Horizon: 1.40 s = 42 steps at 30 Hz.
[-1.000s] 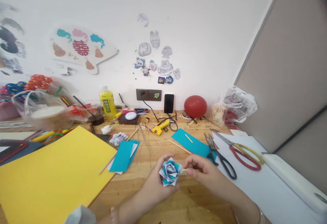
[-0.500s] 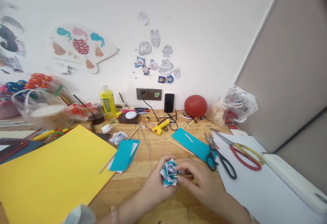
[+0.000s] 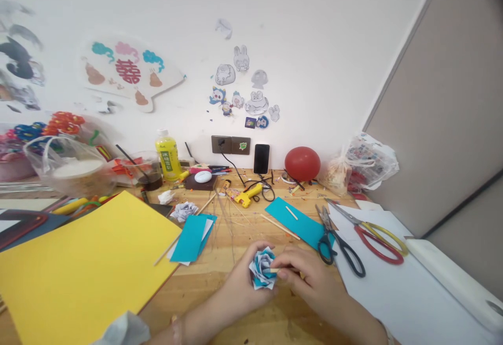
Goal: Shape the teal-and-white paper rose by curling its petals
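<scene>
Cupped in my left hand (image 3: pixel 245 277) is a paper flower (image 3: pixel 263 269) with curled white and teal petals, its open face turned up. My right hand (image 3: pixel 304 271) pinches a short wooden stick (image 3: pixel 274 270) between thumb and fingers. The stick's tip reaches in among the petals near the flower's middle. Most of the stick's other end is hidden by my right fingers. Left of my hands lie folded teal paper strips (image 3: pixel 188 240), and behind them sits a white paper flower (image 3: pixel 184 211).
Black scissors (image 3: pixel 328 240) lie over a teal paper (image 3: pixel 294 219) at the right, beside red-and-yellow-handled scissors (image 3: pixel 377 237). A yellow glue gun (image 3: pixel 248 196) rests behind my hands. Yellow card (image 3: pixel 90 271) spreads across the left. A bottle (image 3: pixel 167 156) and red balloon (image 3: pixel 302 163) stand along the wall.
The right fingers have shifted on the stick, and less of it shows behind them. The flower stays in my left hand. The whole view has moved slightly.
</scene>
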Each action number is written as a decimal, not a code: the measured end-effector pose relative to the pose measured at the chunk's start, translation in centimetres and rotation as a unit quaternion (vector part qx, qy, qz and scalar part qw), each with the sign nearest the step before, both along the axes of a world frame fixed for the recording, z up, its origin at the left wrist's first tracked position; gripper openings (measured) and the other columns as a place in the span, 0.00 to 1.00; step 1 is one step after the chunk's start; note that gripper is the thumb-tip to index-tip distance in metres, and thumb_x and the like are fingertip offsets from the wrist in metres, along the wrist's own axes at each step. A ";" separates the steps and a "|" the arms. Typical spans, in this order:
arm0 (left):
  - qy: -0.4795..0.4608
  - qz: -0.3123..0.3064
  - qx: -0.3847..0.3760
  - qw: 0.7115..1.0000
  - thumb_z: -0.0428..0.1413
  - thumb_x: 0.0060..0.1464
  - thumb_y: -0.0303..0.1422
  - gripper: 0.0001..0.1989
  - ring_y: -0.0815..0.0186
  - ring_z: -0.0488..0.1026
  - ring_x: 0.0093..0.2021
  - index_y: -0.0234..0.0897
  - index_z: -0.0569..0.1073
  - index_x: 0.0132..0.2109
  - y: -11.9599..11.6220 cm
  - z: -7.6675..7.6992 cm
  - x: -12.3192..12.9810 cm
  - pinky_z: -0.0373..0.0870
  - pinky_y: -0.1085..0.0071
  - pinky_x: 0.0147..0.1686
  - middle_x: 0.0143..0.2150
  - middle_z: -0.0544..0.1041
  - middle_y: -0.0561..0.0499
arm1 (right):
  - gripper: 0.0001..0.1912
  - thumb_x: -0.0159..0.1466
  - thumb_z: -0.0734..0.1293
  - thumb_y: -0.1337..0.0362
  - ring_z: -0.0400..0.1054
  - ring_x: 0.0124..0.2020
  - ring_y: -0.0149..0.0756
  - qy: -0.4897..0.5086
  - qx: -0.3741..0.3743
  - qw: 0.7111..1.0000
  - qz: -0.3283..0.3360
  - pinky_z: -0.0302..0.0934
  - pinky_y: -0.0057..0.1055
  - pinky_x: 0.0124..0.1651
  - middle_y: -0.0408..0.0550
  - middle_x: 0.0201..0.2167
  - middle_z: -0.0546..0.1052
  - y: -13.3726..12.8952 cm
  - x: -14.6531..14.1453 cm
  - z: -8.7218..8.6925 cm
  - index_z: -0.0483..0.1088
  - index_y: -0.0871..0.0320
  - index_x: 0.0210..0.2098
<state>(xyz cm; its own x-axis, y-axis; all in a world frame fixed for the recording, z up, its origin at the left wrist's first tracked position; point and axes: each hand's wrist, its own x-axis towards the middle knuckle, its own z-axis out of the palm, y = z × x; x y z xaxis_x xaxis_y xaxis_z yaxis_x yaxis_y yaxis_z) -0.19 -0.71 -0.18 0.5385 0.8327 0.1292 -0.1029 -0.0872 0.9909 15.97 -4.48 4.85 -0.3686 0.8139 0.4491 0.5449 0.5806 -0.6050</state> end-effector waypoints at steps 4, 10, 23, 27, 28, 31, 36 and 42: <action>0.003 -0.005 0.009 1.000 0.56 0.36 0.20 0.28 0.67 0.67 0.36 0.39 0.59 0.47 0.0 -0.2 0.0 0.64 0.73 0.36 0.36 0.68 0.54 | 0.14 0.66 0.58 0.58 0.69 0.31 0.35 -0.041 0.040 0.998 -0.012 0.60 0.29 0.32 0.46 0.29 0.76 0.0 -0.4 -0.1 0.71 0.57 0.33; 0.007 0.017 -0.004 1.000 0.57 0.36 0.24 0.27 0.68 0.66 0.32 0.38 0.57 0.46 -0.2 0.9 0.1 0.63 0.73 0.34 0.32 0.66 0.56 | 0.15 0.65 0.58 0.59 0.67 0.27 0.33 0.003 0.050 0.998 -0.023 0.58 0.27 0.28 0.45 0.23 0.73 -0.2 -1.1 -0.5 0.71 0.57 0.29; 0.036 0.055 0.032 0.997 0.54 0.38 0.22 0.25 0.66 0.68 0.36 0.37 0.58 0.46 -0.1 0.5 0.1 0.64 0.71 0.36 0.36 0.68 0.53 | 0.04 0.56 0.64 0.72 0.67 0.30 0.35 0.033 -0.066 0.992 -0.104 0.59 0.28 0.33 0.44 0.26 0.73 -0.2 -1.9 -0.6 0.68 0.58 0.27; 0.066 0.073 0.064 0.993 0.53 0.39 0.21 0.24 0.65 0.68 0.36 0.37 0.58 0.46 0.0 0.2 -0.1 0.65 0.70 0.37 0.38 0.68 0.51 | 0.05 0.59 0.61 0.71 0.66 0.31 0.36 -0.028 -0.018 0.995 -0.096 0.60 0.29 0.32 0.45 0.27 0.72 -0.4 -1.8 -0.6 0.68 0.57 0.29; 0.069 0.072 0.068 0.993 0.53 0.39 0.21 0.24 0.65 0.68 0.37 0.37 0.58 0.47 0.0 0.2 -0.1 0.65 0.70 0.37 0.38 0.68 0.51 | 0.06 0.60 0.60 0.71 0.66 0.31 0.36 -0.037 -0.009 0.995 -0.092 0.60 0.30 0.32 0.46 0.27 0.71 -0.5 -1.7 -0.7 0.67 0.57 0.30; 0.067 0.068 0.064 0.993 0.53 0.39 0.21 0.25 0.65 0.68 0.37 0.36 0.58 0.47 -0.1 0.1 -0.1 0.65 0.70 0.38 0.38 0.68 0.51 | 0.07 0.63 0.58 0.70 0.65 0.31 0.36 -0.054 0.027 0.995 -0.081 0.61 0.31 0.32 0.47 0.28 0.71 -0.6 -1.6 -0.9 0.66 0.58 0.31; 0.048 0.037 0.045 0.997 0.54 0.39 0.21 0.27 0.66 0.68 0.37 0.37 0.57 0.48 -0.2 0.1 -0.1 0.65 0.71 0.38 0.37 0.68 0.52 | 0.09 0.66 0.55 0.69 0.65 0.31 0.35 -0.070 0.112 0.991 -0.026 0.63 0.30 0.32 0.47 0.28 0.70 -0.4 -0.9 -1.2 0.66 0.57 0.33; 0.022 0.005 0.008 1.000 0.55 0.38 0.21 0.27 0.67 0.67 0.36 0.38 0.58 0.47 -0.1 0.2 -0.2 0.64 0.73 0.36 0.37 0.68 0.54 | 0.13 0.68 0.53 0.67 0.65 0.32 0.34 -0.079 0.157 0.984 0.035 0.63 0.28 0.33 0.47 0.28 0.70 -0.2 -0.5 -0.2 0.67 0.57 0.32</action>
<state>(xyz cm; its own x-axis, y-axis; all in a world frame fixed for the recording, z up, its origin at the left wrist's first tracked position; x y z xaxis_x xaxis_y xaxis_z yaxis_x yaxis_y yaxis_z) -0.37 -0.81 0.05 0.5349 0.8365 0.1188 -0.0592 -0.1032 0.9929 15.52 -4.64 4.67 -0.5042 0.6146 0.6066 0.5697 0.7646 -0.3012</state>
